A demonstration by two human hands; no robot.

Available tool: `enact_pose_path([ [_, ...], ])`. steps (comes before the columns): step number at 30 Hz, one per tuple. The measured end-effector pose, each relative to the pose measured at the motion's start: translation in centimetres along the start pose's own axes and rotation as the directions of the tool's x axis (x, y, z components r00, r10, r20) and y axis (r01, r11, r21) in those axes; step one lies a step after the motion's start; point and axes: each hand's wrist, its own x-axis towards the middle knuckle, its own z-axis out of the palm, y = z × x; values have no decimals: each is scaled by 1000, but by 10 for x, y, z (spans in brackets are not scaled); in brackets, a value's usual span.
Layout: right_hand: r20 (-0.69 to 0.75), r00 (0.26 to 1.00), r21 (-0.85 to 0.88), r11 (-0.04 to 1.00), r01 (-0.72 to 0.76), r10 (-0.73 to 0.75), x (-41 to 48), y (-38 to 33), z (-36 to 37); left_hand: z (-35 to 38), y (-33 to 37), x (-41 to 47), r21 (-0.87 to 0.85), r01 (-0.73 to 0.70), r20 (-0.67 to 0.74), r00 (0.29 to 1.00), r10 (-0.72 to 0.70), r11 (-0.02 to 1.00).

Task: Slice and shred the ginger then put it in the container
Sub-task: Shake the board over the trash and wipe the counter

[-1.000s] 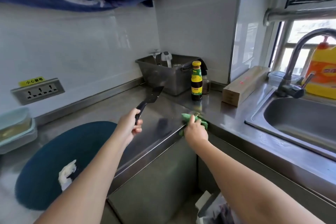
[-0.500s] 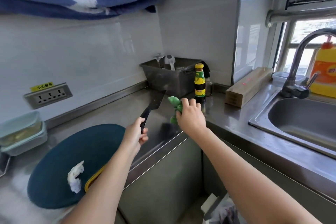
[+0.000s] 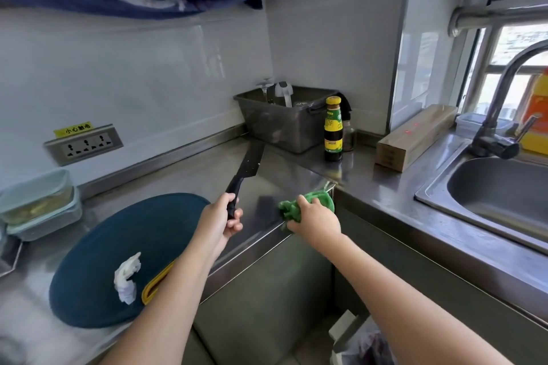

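The left hand (image 3: 221, 218) is gripping the black handle of the knife (image 3: 247, 167), fingers wrapped fully round it. It is holding the dark blade tilted up and away above the desk (image 3: 184, 175), just beyond the right edge of the round dark teal chopping board (image 3: 98, 246). The right hand (image 3: 315, 221) is pressing down on a bunched green cloth (image 3: 292, 209), with its fingers curled over the cloth. The cloth is sitting at the desk's front edge, further to the right of the board than the knife.

A crumpled white paper towel (image 3: 126, 275) is lying on the board, beside the yellow-rimmed handle slot. The container (image 3: 38, 201), a clear lidded box stacked on a second one, is standing just to the left of the board against the wall. Something yellowish is showing through its side, though whether that is the ginger cannot be told.

Well beyond the board, in the far corner, a grey tub (image 3: 281, 124) is holding utensils. A yellow-capped sauce bottle (image 3: 333, 130) is standing upright just beside it. Far to the right of the board, a steel sink (image 3: 504, 195) is sitting in the counter.
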Motion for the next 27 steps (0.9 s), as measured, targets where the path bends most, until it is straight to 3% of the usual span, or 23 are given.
enact_pose_path([
  [2,195,981,126,991,-41,15,-15,16,-20,2,-2,-4,-3,6,43,999,-6,1000],
  [3,226,974,199,976,-83,36,-23,24,-33,4,-3,-7,4,13,67,998,-13,1000],
  [4,190,979,259,959,-118,69,-27,32,-48,5,-5,-10,6,23,92,995,-23,1000],
  [6,-14,990,308,943,-128,139,-25,48,-81,10,-10,-15,-14,61,144,988,-58,998],
  [10,-405,891,206,970,-129,205,-7,78,-135,15,-20,-29,-42,144,317,940,-123,989],
  [12,-442,868,140,973,-182,226,3,99,-143,14,-20,-35,-7,162,371,917,-148,987],
  [15,-300,918,-38,958,-285,261,6,126,-132,14,-21,-45,151,151,422,884,-202,977],
  [18,-338,934,-62,987,-147,118,-17,121,-104,15,-25,-56,323,85,455,859,-233,943],
  [21,-349,923,32,983,183,-160,-63,97,-80,20,-34,-69,528,-47,433,874,-221,848],
  [23,-226,926,64,943,325,-304,-92,90,-60,25,-44,-76,621,-120,421,885,-200,775],
  [27,21,938,103,933,343,-347,-124,107,-15,33,-68,-91,667,-185,415,897,-153,722],
])
